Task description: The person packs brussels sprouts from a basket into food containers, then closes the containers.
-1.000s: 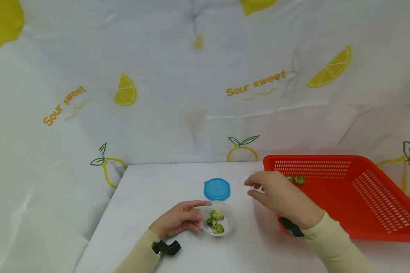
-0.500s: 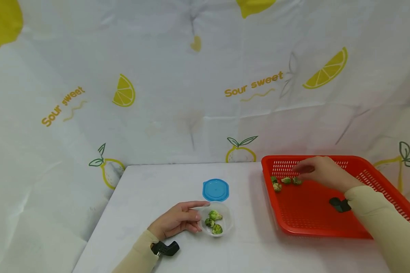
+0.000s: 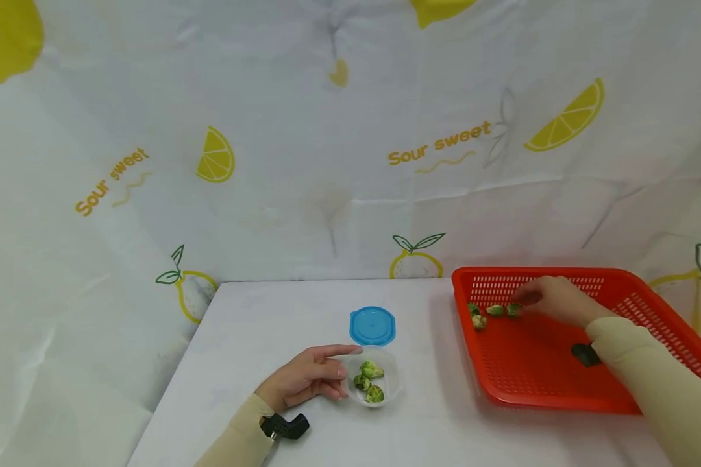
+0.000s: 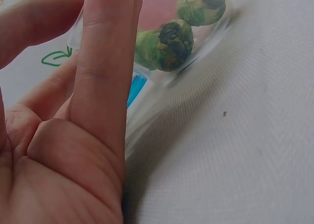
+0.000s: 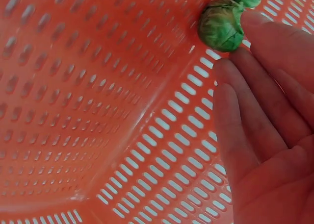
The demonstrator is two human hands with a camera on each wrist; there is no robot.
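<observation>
White cloth printed with yellow lemon motifs and orange lettering [image 3: 438,141] hangs behind a white-covered table [image 3: 257,337]. Just beyond the middle of the near half, a small, round, translucent plastic bowl [image 3: 393,381] holds three green Brussels sprouts [image 3: 374,394]. At its left side the left hand [image 3: 306,377] grips it, one finger stretched along the far rim, probably to steady so light a vessel. Nearer the table's far edge lies its likely cover, a bright blue plastic lid [image 3: 372,325], apart from the bowl, whose mouth is thus uncovered.

Along the table's right edge sits a large red slotted plastic basket [image 3: 561,401]. Its far left corner holds more green sprouts [image 3: 494,311], perhaps gathered there because the walls check their rolling. The right hand [image 3: 552,301] reaches in among them, thumb and fingertips touching or nearly touching the rightmost round green sprout [image 5: 221,25]. Its fingers are mostly straight, suiting so small a thing; whether they pinch it I cannot tell.
</observation>
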